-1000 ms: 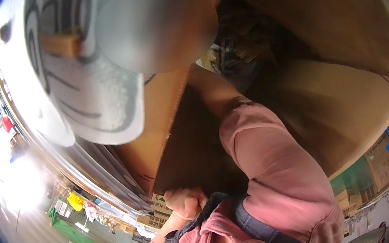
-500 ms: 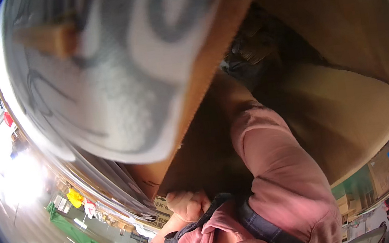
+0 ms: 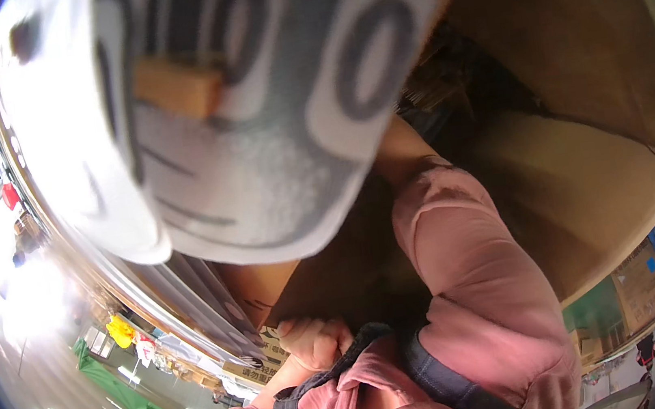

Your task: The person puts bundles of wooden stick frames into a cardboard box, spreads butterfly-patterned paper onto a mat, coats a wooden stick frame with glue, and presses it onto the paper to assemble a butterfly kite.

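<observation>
Since the earlier frames, the printed white-and-grey panel (image 3: 294,135) has shifted toward 1 o'clock, covering more of the opening of the large cardboard box (image 3: 586,181), and the right forearm (image 3: 406,146) sits slightly further toward 3 o'clock. The box extends from the centre to 3 o'clock; the right arm enters it from 5 o'clock. The right hand is hidden behind the panel, so its finger state cannot be told. The left hand (image 3: 316,342), at 6 o'clock, has its fingers curled inward and pressed together; whether they pinch anything cannot be determined. Dark, indistinct contents (image 3: 440,88) lie inside between 1 and 2 o'clock. Caution: the panel blocks the line of sight, so the right hand could catch on unseen contents; leaning the right sleeve (image 3: 462,237) on the box could buckle its wall or tip it. The box's inner surface is bare brown board, creased near 3 o'clock; its support is not visible. In the room, a green strip (image 3: 139,403) and a yellow item (image 3: 121,331) appear near 8 o'clock, with a brown carton (image 3: 642,283) near 4 o'clock.
</observation>
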A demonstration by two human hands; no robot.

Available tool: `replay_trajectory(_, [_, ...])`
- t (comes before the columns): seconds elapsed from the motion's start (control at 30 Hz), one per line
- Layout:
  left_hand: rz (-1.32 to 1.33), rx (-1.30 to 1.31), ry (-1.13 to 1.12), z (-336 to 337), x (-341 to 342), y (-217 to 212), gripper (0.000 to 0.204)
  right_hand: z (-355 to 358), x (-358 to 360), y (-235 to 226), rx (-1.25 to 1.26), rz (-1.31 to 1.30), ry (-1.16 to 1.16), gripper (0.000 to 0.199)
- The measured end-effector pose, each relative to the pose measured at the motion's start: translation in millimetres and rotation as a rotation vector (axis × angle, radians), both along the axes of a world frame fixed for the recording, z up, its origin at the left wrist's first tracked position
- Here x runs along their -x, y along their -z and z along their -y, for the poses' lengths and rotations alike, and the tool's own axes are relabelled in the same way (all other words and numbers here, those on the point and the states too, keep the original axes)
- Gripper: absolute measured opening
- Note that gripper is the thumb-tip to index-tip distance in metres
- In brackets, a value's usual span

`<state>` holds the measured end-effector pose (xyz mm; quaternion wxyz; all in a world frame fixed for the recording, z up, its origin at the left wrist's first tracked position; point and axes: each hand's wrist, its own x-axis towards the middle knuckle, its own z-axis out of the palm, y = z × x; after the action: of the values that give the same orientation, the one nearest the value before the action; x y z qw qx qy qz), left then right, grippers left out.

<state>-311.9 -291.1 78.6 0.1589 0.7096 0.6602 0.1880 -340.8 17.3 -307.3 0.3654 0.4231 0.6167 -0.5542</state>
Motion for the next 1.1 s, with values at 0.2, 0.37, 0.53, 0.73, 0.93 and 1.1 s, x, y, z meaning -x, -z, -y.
replay_trajectory(0.2, [-0.009, -0.04, -0.026, -2, 0, 13, 0.013, 73, -5, -27, -0.34, -0.107, -0.047, 0.029])
replay_trajectory(0.37, [-0.038, -0.048, -0.063, -35, -1, 53, 0.015, 132, -69, 3, -0.405, -0.227, 0.365, 0.03])
replay_trajectory(0.53, [-0.09, -0.029, -0.144, -39, -1, 91, 0.009, 143, -120, -46, -0.389, -0.118, 0.149, 0.024])
replay_trajectory(0.73, [0.15, 0.182, -0.192, -36, -61, 136, 0.024, 153, -269, -124, -0.673, -0.491, 0.131, 0.03])
replay_trajectory(0.93, [0.42, 0.023, -0.395, -6, -113, 125, 0.021, 182, -360, -201, -0.642, -0.272, 0.096, 0.035])
replay_trajectory(1.1, [0.658, 0.135, -0.884, 80, -130, 140, 0.016, 162, -389, -228, -0.587, -0.413, -0.1, 0.031])
